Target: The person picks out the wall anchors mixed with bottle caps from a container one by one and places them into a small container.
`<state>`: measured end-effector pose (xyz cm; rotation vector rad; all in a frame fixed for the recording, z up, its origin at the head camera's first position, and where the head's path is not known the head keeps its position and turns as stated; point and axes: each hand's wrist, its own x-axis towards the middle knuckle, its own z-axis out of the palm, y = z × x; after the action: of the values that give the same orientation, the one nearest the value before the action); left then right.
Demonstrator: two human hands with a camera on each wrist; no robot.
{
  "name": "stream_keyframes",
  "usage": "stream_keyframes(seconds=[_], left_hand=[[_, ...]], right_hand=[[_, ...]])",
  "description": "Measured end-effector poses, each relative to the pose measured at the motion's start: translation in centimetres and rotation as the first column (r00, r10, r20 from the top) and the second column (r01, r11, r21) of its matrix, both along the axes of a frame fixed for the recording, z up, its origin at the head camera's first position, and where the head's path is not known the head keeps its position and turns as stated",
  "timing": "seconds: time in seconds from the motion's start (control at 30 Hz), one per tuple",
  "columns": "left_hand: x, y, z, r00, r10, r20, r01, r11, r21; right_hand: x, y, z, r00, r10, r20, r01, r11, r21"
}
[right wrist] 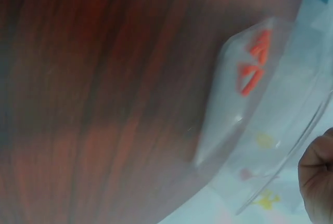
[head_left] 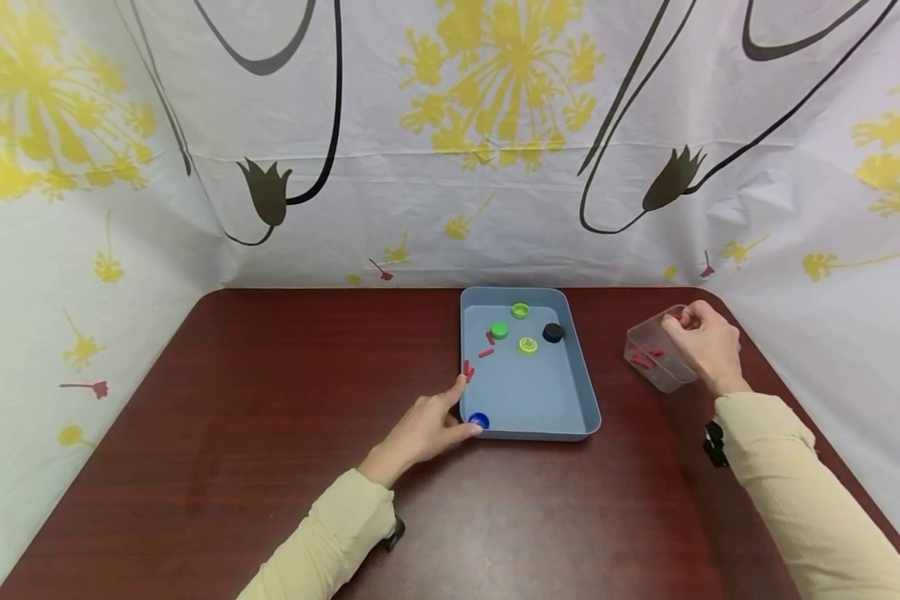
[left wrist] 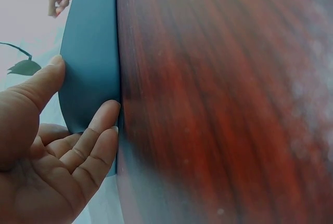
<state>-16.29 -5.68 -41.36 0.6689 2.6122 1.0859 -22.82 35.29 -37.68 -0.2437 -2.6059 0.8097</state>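
Observation:
A blue-grey tray (head_left: 532, 392) lies on the table, and my left hand (head_left: 423, 427) holds its near left corner. In the left wrist view the thumb (left wrist: 54, 68) touches the tray's rim and the fingers lie lower against its outer side. Inside are several small red sticks (head_left: 486, 353) and several bottle caps, with a blue cap (head_left: 479, 421) beside the left thumb. My right hand (head_left: 708, 343) pinches a small red stick (head_left: 676, 317) over a clear plastic box (head_left: 671, 377). More red sticks (right wrist: 252, 78) lie in that box. The right fingertips are hidden in the right wrist view.
A green cap (head_left: 499, 331), a black cap (head_left: 552, 332) and yellow-green caps (head_left: 528, 345) stand in the tray. The dark red-brown table (head_left: 292, 375) stretches left of it. A patterned white curtain (head_left: 390, 200) hangs behind and at both sides.

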Motion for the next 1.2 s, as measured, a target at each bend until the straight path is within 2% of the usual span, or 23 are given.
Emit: stream_keyframes(seconds=[0.37, 0.57, 0.7, 1.2], left_hand=[[0.1, 0.0, 0.1, 1.0, 0.004, 0.014, -0.004, 1.0, 0.0], [0.2, 0.1, 0.0, 1.0, -0.005, 0.016, 0.004, 1.0, 0.012], [0.2, 0.1, 0.0, 1.0, -0.004, 0.011, 0.004, 1.0, 0.014], [0.1, 0.1, -0.1, 1.0, 0.007, 0.004, -0.007, 1.0, 0.006]], right_hand=[[0.5, 2.0, -1.4, 0.998, -0.023, 0.053, 0.014, 0.987, 0.159], [0.6, 2.2, -1.6, 0.995, -0.021, 0.099, -0.004, 0.97, 0.243], [0.5, 2.2, -1.7, 0.995, -0.013, 0.101, -0.016, 0.958, 0.286], [0.3, 2.0, -1.6, 0.996, 0.006, 0.093, -0.033, 0.955, 0.295]])
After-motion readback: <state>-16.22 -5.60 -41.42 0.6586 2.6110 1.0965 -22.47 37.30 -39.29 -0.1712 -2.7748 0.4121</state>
